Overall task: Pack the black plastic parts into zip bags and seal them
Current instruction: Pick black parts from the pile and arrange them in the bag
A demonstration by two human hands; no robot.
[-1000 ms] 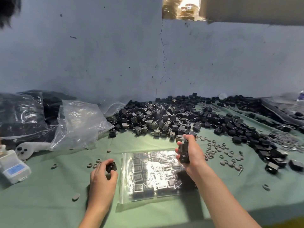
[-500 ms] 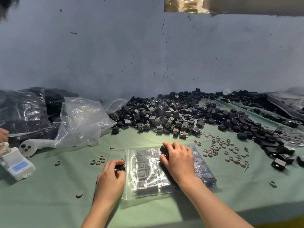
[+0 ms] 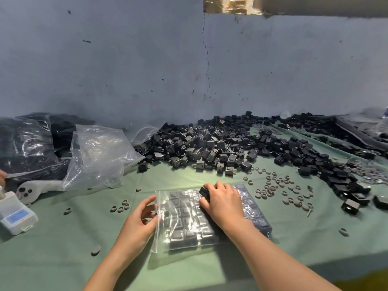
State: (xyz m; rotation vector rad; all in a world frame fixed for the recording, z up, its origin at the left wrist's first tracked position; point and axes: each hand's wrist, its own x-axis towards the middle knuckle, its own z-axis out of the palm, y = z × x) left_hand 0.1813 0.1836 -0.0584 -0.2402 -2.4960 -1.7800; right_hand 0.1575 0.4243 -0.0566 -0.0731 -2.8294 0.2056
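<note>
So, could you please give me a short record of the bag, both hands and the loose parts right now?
zip bag: flat on the green cloth, rows of black parts inside
right hand: on the bag, gripping one black part
left hand: at the bag's left edge, grip unclear
pile: loose black parts behind the bag

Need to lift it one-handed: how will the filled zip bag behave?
Likely floppy: the zip bag is thin, wrinkled film. Probably heavy for its size, packed with rows of black parts. They may spill if the edge by the left hand is unsealed.
</note>
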